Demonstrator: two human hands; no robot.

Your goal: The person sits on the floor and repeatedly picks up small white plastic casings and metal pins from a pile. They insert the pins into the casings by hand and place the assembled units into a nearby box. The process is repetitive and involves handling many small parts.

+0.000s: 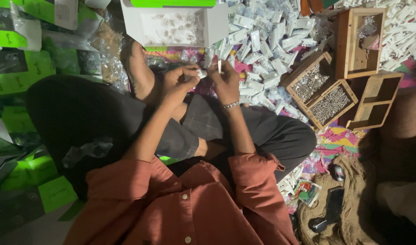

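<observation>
**Holding a small white part between both hands**

Pinching a small white part (202, 72) at its tip, our left hand (178, 84) has its grip closed narrow on the piece, thumb and fingers curled tight. Just beside it, our right hand (226, 81) pinches a thin white piece (219, 66) held upright, its grip also narrow; a metal bracelet (231, 105) circles that wrist. The two grips nearly touch, raised over our crossed legs in dark trousers (262, 131), with a bare foot (140, 72) just left of the left grip.

Directly beyond both grips sits an open white cardboard box (217, 27) with small clear packets lying inside it. Right of the right grip, a heap of white plastic parts (262, 45) spreads across the floor, reaching a patterned cloth (339, 136) further out. Beyond that heap stand wooden trays: two compartments filled with metal screws (321, 93), an open wooden box (357, 43) holding a clear bag, and another wooden tray (375, 102) well right of the grips.

Left of the left grip, clear plastic bags (108, 50) pile up, then green and black flat cartons (17, 68) well apart from our hands. Nearest to us, below the grips, our rust-red shirt (180, 204) fills the view.
</observation>
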